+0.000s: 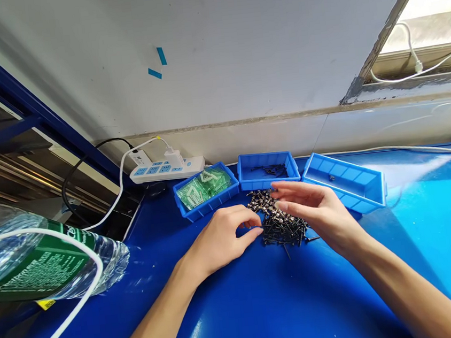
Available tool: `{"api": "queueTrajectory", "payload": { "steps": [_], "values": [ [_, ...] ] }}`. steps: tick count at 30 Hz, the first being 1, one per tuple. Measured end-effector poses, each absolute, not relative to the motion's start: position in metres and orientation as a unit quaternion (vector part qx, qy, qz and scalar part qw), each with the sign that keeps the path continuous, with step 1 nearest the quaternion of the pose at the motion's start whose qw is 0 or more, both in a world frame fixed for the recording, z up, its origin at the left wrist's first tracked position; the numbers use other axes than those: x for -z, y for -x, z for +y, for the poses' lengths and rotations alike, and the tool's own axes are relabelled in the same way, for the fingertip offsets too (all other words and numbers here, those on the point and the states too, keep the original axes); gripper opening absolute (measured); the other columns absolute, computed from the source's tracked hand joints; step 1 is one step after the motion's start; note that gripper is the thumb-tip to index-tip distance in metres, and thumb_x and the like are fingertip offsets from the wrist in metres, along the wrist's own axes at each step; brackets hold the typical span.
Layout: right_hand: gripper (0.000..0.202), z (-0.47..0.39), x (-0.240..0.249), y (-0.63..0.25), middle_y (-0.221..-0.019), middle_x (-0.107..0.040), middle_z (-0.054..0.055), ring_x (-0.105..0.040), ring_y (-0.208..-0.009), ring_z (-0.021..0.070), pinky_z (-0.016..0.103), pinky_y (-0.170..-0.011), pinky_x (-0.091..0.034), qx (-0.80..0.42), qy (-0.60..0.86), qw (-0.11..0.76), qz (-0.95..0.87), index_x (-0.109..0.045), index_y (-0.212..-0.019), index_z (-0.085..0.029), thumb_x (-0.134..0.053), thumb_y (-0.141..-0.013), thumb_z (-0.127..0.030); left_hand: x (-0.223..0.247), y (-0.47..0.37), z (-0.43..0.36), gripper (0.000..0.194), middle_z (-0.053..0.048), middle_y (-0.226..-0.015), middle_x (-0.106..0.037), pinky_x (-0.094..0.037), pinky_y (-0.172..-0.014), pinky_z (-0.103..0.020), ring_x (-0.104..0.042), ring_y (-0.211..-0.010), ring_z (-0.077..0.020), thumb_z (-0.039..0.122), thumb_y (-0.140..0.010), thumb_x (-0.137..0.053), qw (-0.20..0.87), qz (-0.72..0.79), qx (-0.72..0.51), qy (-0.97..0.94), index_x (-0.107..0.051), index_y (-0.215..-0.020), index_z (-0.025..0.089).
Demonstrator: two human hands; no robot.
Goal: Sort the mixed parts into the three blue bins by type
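Observation:
A loose pile of small screws [286, 230] lies on the blue table, black ones toward the front and shiny silver-coloured pieces toward the back. At its left edge is my left hand [224, 236], fingers curled and the thumb tip close to the fingertips; whether a screw is between them is hard to make out. My right hand [322, 207] hovers over the pile's right side, fingers stretched out and thumb apart, with nothing visible in it. Behind the pile, the middle blue bin [269, 182] contains some black screws [274, 171]. The right blue bin [367, 197] holds one small dark piece [332, 177].
A left blue bin [209, 207] carries green-and-white packets [206, 184]. Behind it, a power strip [193, 166] with plugged-in cords sits against the wall. A large water bottle [57, 256] lies at the left, a white cable [99, 268] looping in front of it.

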State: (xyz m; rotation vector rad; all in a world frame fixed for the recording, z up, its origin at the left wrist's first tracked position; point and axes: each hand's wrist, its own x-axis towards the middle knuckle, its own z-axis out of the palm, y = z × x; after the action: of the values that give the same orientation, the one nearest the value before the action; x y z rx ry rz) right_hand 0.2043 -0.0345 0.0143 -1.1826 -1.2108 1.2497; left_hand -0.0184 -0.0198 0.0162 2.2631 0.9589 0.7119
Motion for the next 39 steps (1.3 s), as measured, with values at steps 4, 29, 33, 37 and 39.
{"api": "queueTrajectory", "payload": {
  "steps": [4, 29, 33, 37, 39],
  "values": [
    [0.078, -0.038, -0.021, -0.203, -0.155, -0.058, 0.004, -0.064, -0.129, 0.0298, 0.048, -0.105, -0.055, -0.531, 0.461, 0.531, -0.473, -0.059, -0.146, -0.044, -0.090, -0.074, -0.035, -0.010, 0.019, -0.020, 0.014, -0.002, -0.099, -0.075, -0.056, -0.085, -0.029, -0.071, -0.092, -0.0193, 0.011, -0.089, -0.076, 0.268, 0.352, -0.197, -0.875, -0.075, -0.100, 0.020],
    [0.032, -0.042, -0.022, -0.197, -0.097, -0.082, 0.008, -0.077, -0.092, 0.0266, 0.039, -0.083, -0.062, -0.522, 0.454, 0.392, -0.607, -0.079, -0.101, -0.021, -0.080, -0.082, -0.046, -0.026, 0.016, -0.019, 0.008, 0.000, -0.084, -0.077, -0.057, -0.076, -0.024, -0.071, -0.077, -0.0157, 0.021, -0.092, -0.066, 0.340, 0.380, -0.390, -0.767, -0.072, -0.087, 0.020],
    [0.031, -0.040, -0.022, -0.197, -0.080, -0.080, 0.003, -0.076, -0.078, 0.0208, 0.035, -0.079, -0.061, -0.602, 0.435, 0.420, -0.521, -0.080, -0.093, -0.021, -0.088, -0.074, -0.043, -0.026, 0.015, -0.020, 0.006, 0.000, -0.084, -0.078, -0.058, -0.076, -0.024, -0.072, -0.077, -0.0158, 0.021, -0.090, -0.069, 0.360, 0.379, -0.404, -0.751, -0.073, -0.086, 0.020],
    [0.030, -0.040, -0.028, -0.197, -0.073, -0.078, 0.002, -0.073, -0.071, 0.0183, 0.034, -0.077, -0.059, -0.622, 0.439, 0.427, -0.487, -0.082, -0.088, -0.020, -0.091, -0.069, -0.042, -0.024, 0.013, -0.022, 0.005, 0.001, -0.080, -0.077, -0.057, -0.075, -0.023, -0.071, -0.074, -0.0146, 0.018, -0.087, -0.070, 0.373, 0.372, -0.391, -0.754, -0.073, -0.084, 0.020],
    [0.031, -0.040, -0.030, -0.197, -0.070, -0.077, 0.003, -0.071, -0.068, 0.0181, 0.034, -0.074, -0.059, -0.619, 0.445, 0.413, -0.499, -0.082, -0.085, -0.020, -0.090, -0.070, -0.046, -0.024, 0.013, -0.022, 0.003, 0.002, -0.080, -0.076, -0.057, -0.074, -0.023, -0.071, -0.074, -0.0141, 0.018, -0.087, -0.071, 0.383, 0.367, -0.389, -0.753, -0.071, -0.084, 0.019]
  ]
}}
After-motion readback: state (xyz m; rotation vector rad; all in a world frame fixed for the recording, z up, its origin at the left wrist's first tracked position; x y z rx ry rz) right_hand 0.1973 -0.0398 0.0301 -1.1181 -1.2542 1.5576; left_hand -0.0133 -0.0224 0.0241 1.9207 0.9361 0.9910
